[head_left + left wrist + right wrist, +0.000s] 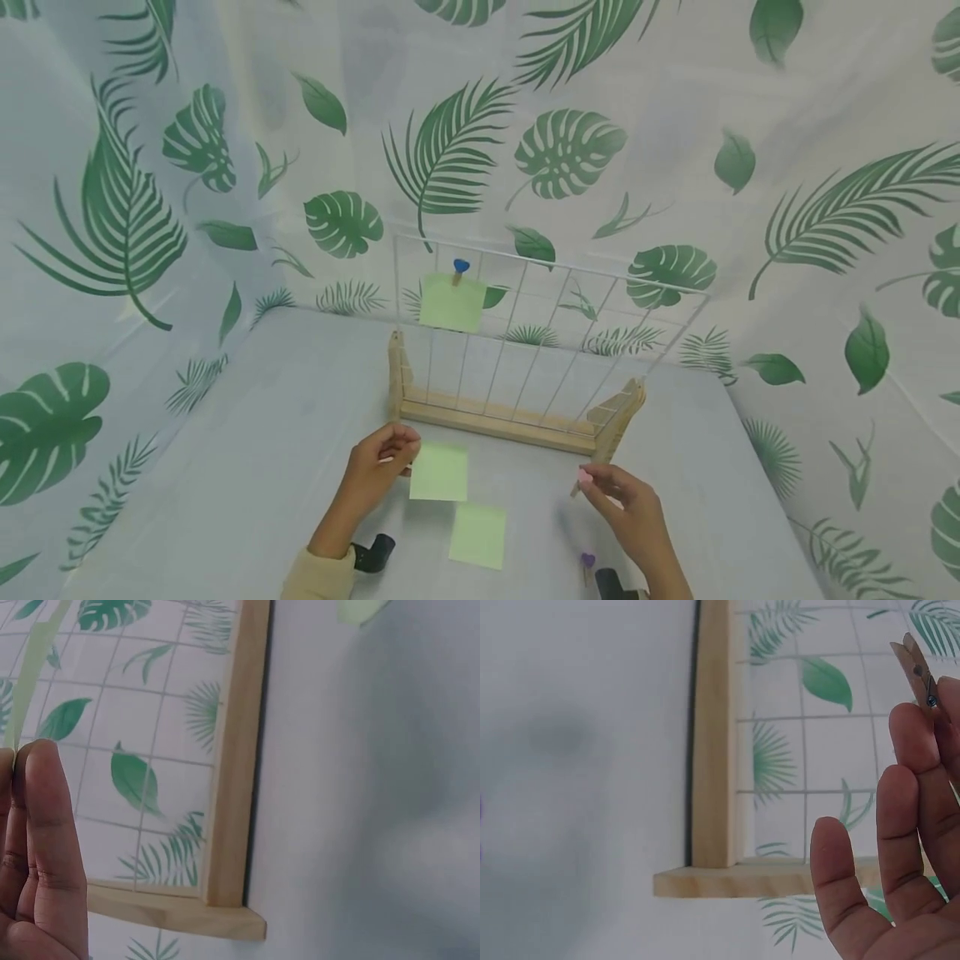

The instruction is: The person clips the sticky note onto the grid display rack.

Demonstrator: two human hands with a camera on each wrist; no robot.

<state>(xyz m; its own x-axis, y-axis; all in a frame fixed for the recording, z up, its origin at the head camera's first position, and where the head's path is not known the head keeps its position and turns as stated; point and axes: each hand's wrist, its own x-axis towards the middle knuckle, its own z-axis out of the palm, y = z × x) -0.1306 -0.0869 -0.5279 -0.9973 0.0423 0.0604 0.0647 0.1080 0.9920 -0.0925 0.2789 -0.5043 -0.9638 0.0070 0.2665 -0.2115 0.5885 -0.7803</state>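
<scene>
My left hand (378,462) pinches a pale green sticky note (439,472) by its left edge, raised over the table. In the left wrist view that note (31,671) appears nearly edge-on above the fingertips. My right hand (626,508) pinches a small wooden clothespin with a pink heart (584,476); the right wrist view shows the tip of this clothespin (917,671) pointing up, its jaws looking closed. In front of both hands stands a white wire grid rack (517,333) on a wooden base (502,425). A blue-heart clothespin (459,268) fastens another green note (452,302) to the grid.
A second loose green note (477,536) lies on the white table (300,400), near the front. Beside the right wrist is a clothespin with a purple heart (588,562). Leaf-patterned sheeting (570,83) surrounds the table at the back and sides.
</scene>
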